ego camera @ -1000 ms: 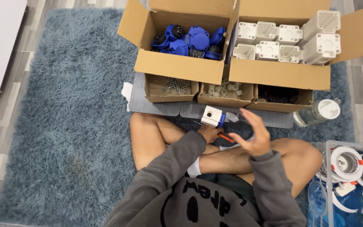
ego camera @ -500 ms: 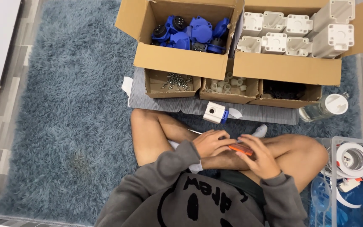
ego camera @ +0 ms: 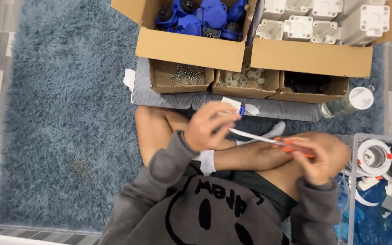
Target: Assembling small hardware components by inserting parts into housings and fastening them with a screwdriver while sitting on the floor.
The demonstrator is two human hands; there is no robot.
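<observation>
Bright even light, hands perhaps motion-blurred

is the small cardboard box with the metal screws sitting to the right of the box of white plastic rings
No, the small cardboard box of metal screws sits to the left of the small box of white plastic rings in the head view.

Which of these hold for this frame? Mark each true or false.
1. The right hand holds a screwdriver by its orange handle. True.
2. The left hand rests flat on the rug. False: it is raised above the legs, near the screwdriver's tip and a white and blue part.
3. The small box of screws sits in front of the big box of blue parts. True.
4. The big box of white parts is closed. False: its flaps are open and the parts show.
</observation>
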